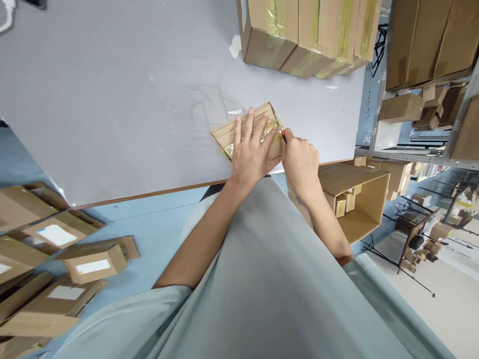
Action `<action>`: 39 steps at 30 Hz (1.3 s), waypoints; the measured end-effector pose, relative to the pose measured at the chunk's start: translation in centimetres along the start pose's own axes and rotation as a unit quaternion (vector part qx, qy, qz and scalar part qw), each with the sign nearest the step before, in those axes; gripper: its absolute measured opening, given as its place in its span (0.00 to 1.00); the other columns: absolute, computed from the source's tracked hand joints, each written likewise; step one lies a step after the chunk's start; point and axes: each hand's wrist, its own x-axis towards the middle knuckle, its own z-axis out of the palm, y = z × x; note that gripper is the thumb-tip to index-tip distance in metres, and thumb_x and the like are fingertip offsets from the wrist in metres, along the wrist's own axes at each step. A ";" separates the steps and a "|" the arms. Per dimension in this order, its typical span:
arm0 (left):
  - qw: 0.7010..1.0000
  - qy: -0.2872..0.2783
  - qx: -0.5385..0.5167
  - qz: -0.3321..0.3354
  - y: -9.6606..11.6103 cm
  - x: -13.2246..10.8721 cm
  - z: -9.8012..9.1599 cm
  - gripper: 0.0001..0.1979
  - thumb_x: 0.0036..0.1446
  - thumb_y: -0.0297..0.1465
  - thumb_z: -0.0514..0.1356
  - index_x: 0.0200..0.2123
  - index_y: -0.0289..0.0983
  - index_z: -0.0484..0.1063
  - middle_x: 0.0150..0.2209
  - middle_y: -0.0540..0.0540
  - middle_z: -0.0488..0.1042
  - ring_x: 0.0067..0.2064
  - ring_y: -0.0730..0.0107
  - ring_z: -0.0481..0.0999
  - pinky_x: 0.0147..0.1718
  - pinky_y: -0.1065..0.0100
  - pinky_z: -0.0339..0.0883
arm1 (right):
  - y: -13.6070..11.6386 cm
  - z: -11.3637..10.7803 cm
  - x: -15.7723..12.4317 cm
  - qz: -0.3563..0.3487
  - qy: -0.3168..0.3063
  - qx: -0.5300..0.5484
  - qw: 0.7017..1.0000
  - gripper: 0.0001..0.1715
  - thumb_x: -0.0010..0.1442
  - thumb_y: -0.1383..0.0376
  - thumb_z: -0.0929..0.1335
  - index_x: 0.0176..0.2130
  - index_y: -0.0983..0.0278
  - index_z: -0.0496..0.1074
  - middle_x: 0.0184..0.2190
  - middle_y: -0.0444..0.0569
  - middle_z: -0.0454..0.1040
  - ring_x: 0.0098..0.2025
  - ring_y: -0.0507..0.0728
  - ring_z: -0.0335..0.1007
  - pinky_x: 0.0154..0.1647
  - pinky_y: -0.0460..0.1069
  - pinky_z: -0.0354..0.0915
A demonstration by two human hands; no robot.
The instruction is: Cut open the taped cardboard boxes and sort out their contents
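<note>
A small flat cardboard box (224, 132) with clear yellowish tape lies at a slant near the table's front edge. My left hand (250, 149) rests flat on top of it, fingers stretched and spread, covering much of the taped surface. At the box's right edge, my right hand (300, 158) is closed around what looks like a box cutter (283, 133). Only a red and black bit of this tool shows; the fist hides the rest. The tool's end meets the taped edge of the box.
Taped cartons (273, 47) stand in a row at the back of the grey table (112, 99). A large open carton (359, 199) holding small boxes sits below the right side. More boxes (92, 262) are at lower left; a shelf (407, 149) stands right.
</note>
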 end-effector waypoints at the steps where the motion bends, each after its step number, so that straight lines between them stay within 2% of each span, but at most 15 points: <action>1: 1.000 0.000 0.000 0.002 0.0 0.0 0.0 0.30 0.65 0.54 0.71 0.66 0.50 0.77 0.79 0.43 0.68 0.85 0.32 0.53 0.84 0.25 0.35 | 0.2 -0.1 -0.1 0.002 -0.003 -0.006 1.000 0.28 0.86 0.58 0.58 0.75 0.66 0.67 0.53 0.67 0.85 0.55 0.70 0.84 0.56 0.58 0.74; 7: 1.000 0.000 -0.006 0.011 0.0 -0.1 0.4 0.31 0.65 0.54 0.71 0.66 0.50 0.77 0.79 0.43 0.68 0.86 0.33 0.52 0.85 0.26 0.35 | 0.4 -0.3 -0.2 -0.003 -0.005 -0.016 1.000 0.28 0.86 0.57 0.59 0.74 0.66 0.67 0.55 0.69 0.85 0.56 0.70 0.84 0.55 0.59 0.75; 15: 1.000 -0.001 0.006 0.020 -0.1 -0.2 0.6 0.32 0.65 0.55 0.70 0.66 0.48 0.78 0.80 0.41 0.67 0.85 0.33 0.52 0.84 0.26 0.35 | 0.9 0.9 -2.2 0.022 0.005 -0.025 0.999 0.25 0.86 0.64 0.56 0.71 0.64 0.71 0.52 0.65 0.86 0.53 0.65 0.86 0.54 0.54 0.74; 19: 1.000 0.000 0.016 0.023 -0.1 -0.2 0.5 0.31 0.65 0.53 0.70 0.67 0.49 0.78 0.80 0.41 0.67 0.85 0.34 0.53 0.85 0.26 0.35 | 1.0 0.3 -2.5 0.007 0.004 -0.016 1.000 0.27 0.86 0.62 0.57 0.75 0.63 0.67 0.52 0.64 0.86 0.53 0.66 0.85 0.55 0.55 0.73; 23: 0.999 0.008 0.015 0.028 -0.1 -0.3 0.6 0.30 0.67 0.50 0.69 0.68 0.50 0.77 0.79 0.42 0.69 0.86 0.36 0.53 0.85 0.27 0.35 | 0.7 -0.2 -1.7 -0.010 0.014 -0.002 1.000 0.32 0.87 0.58 0.54 0.81 0.62 0.59 0.55 0.65 0.86 0.55 0.67 0.84 0.57 0.55 0.72; 30: 1.000 -0.001 0.011 0.028 0.0 -0.1 0.4 0.32 0.65 0.51 0.70 0.69 0.50 0.77 0.80 0.42 0.68 0.85 0.33 0.53 0.84 0.26 0.35 | 0.5 1.2 0.1 -0.007 0.022 0.008 1.000 0.33 0.87 0.59 0.54 0.83 0.64 0.57 0.57 0.67 0.84 0.56 0.66 0.84 0.58 0.56 0.73; 34: 1.000 -0.006 0.009 0.025 -0.1 -0.1 0.5 0.31 0.66 0.52 0.69 0.68 0.49 0.78 0.80 0.42 0.68 0.85 0.33 0.52 0.84 0.26 0.36 | 0.2 1.2 -0.2 0.013 0.021 -0.003 1.000 0.30 0.86 0.62 0.57 0.79 0.66 0.62 0.56 0.68 0.85 0.56 0.66 0.85 0.57 0.56 0.74; 39: 0.999 -0.006 0.016 0.029 -0.3 0.0 0.5 0.32 0.66 0.52 0.70 0.68 0.47 0.77 0.80 0.40 0.67 0.85 0.33 0.52 0.84 0.26 0.35 | -0.3 -0.2 0.4 0.013 0.022 -0.003 1.000 0.25 0.84 0.68 0.56 0.68 0.68 0.74 0.56 0.68 0.85 0.58 0.66 0.85 0.56 0.54 0.75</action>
